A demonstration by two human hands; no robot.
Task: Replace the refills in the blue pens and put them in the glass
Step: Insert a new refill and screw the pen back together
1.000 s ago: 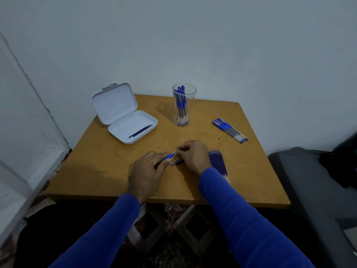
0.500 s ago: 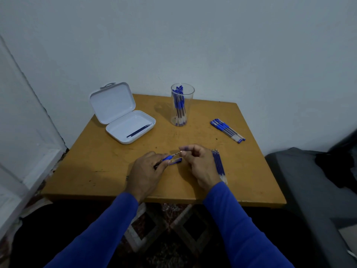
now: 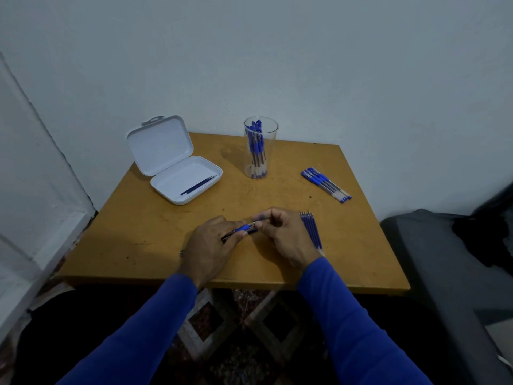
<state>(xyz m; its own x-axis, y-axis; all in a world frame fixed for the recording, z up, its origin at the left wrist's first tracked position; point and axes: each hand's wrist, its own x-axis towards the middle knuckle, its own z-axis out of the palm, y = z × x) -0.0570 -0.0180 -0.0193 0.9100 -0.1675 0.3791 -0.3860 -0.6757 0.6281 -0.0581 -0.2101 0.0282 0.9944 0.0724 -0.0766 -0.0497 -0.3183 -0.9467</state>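
Pen (image 3: 241, 228) held low over counter (image 3: 155, 229) front-center, left hand (image 3: 211, 245) gripping its barrel, right hand (image 3: 280, 232) pinching its tip end, spare refills (image 3: 312, 230) just right, glass (image 3: 259, 148) with pens at back.

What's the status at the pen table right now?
Left hand grips blue pen; right hand pinches its tip. Glass holds pens. Nothing in the way.

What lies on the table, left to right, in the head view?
Open white plastic case → left hand gripping the blue pen → clear glass of blue pens → right hand → row of blue refills → loose blue pens.
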